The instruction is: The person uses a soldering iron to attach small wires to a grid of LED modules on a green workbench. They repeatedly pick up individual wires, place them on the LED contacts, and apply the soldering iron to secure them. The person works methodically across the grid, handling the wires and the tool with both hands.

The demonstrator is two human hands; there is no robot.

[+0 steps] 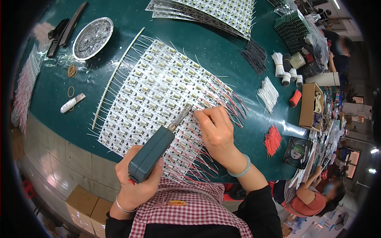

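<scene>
Soldering gun [152,152], wrapped by fingers of the left hand [135,192], slants over the circuit-board sheet [151,79], probably to bring its tip beside the pressed-together fingers of the right hand [217,133], their hold unclear.

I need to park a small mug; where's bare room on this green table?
Two patches look mostly bare: one between the rubber bands and the circuit panel, the other between the right hand and the red wire bundle. Crowded: the panel under the green tool, and the table's right edge, with the cardboard box and fan.
</scene>
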